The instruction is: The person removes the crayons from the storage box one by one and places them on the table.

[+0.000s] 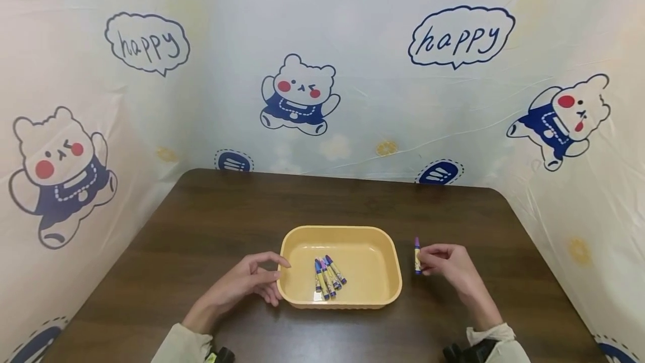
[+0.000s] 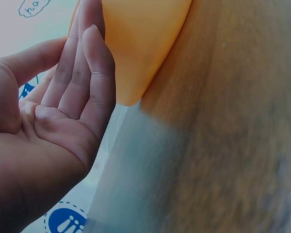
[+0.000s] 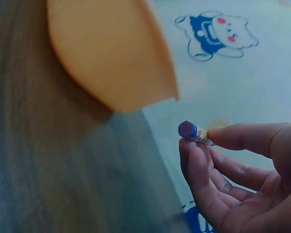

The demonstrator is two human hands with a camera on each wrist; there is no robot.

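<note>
A yellow plastic tray (image 1: 370, 273) stands on the brown table, with several purple and blue crayons (image 1: 330, 278) lying together left of its middle. My left hand (image 1: 252, 282) is at the tray's left rim, its fingers loosely extended against the outer wall, as the left wrist view also shows. To the right of the tray, my right hand (image 1: 453, 268) pinches a purple crayon (image 1: 417, 259) between thumb and fingers. That crayon stands roughly upright, purple tip away from me. In the right wrist view the crayon's flat purple end (image 3: 186, 130) faces the camera.
The dark wooden table (image 1: 227, 212) spreads out on all sides of the tray. Behind and beside it hangs a pale curtain (image 1: 373, 99) printed with bears and "happy" bubbles. Dark devices are strapped at both wrists.
</note>
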